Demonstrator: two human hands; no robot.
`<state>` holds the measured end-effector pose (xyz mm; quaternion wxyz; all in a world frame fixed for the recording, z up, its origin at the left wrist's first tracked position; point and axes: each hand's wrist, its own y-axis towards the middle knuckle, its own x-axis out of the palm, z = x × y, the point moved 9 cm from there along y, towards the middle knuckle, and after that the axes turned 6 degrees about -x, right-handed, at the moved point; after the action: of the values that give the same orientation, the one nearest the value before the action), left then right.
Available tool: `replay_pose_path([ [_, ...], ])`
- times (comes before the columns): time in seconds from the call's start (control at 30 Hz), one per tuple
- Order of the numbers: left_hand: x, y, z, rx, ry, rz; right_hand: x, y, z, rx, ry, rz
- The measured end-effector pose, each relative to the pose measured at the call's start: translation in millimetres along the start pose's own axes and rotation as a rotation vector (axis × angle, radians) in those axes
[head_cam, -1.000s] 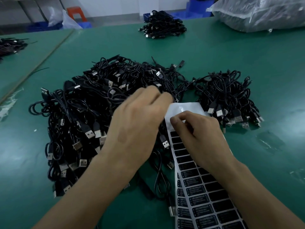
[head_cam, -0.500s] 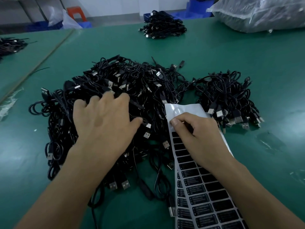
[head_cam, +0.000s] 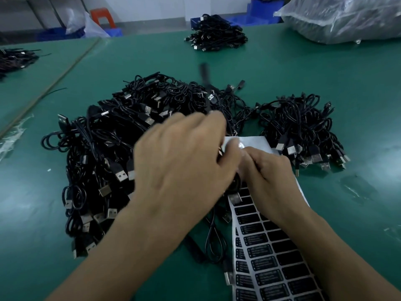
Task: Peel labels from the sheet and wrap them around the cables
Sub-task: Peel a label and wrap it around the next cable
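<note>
A big heap of black USB cables [head_cam: 121, 135] lies on the green table [head_cam: 325, 72], with a smaller heap [head_cam: 303, 122] to its right. A white sheet of black labels [head_cam: 267, 253] runs from the bottom edge up between the heaps. My left hand [head_cam: 180, 161] is blurred over the big heap, its fingers curled round one cable [head_cam: 205, 83] that streaks up behind them. My right hand [head_cam: 271, 177] rests on the sheet's bare top part, fingertips pinched together right against the left hand. What they pinch is mostly hidden; it looks like a peeled label.
Another pile of cables [head_cam: 217, 35] sits at the far edge of the table. A large clear plastic bag [head_cam: 342, 18] fills the far right corner. More cables [head_cam: 15, 59] lie on the neighbouring table at left. Tape scraps [head_cam: 10, 140] stick to the left edge.
My left hand went out over the big heap and has swung back right with a cable, meeting my right hand. The right hand stayed at the top of the sheet.
</note>
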<state>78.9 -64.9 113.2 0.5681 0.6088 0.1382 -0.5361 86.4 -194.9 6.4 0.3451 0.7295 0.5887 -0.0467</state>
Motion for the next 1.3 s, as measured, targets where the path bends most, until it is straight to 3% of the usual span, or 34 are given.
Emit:
replay_pose_path([
  [0.13,27.2,-3.0,1.9,0.046,-0.047,-0.168,-1.5,1.9,3.4,0.053,0.234,0.029],
  [0.33,60.7,-10.6,-33.0,-0.078,-0.101,-0.620,-11.6,4.0,13.4,0.168,0.455,0.145],
  [0.47,64.6,-15.8,-43.6,-0.059,-0.012,-0.747,-17.4,2.6,25.0,0.257,0.587,0.222],
  [0.63,59.3,-8.8,-51.8,-0.097,-0.050,-0.652,-13.6,3.2,20.9,0.272,0.623,0.196],
  [0.73,54.9,-3.8,-44.2,-0.166,-0.284,-0.536,-11.3,4.3,12.2,0.226,0.624,0.166],
  [0.87,75.7,-10.5,-29.6,-0.190,-0.532,-0.602,-3.9,5.1,2.7,0.177,0.657,0.097],
  [0.97,88.9,-11.9,-35.0,-0.234,-0.605,-0.625,-9.0,4.3,1.3,0.132,0.511,0.115],
  [1.17,95.1,-6.5,-53.8,-0.323,-0.605,-0.448,-31.4,0.5,16.2,0.184,0.292,0.310],
  [1.3,99.1,-7.2,-64.0,-0.413,-0.666,-0.392,-26.1,-0.5,17.5,0.191,0.115,0.228],
])
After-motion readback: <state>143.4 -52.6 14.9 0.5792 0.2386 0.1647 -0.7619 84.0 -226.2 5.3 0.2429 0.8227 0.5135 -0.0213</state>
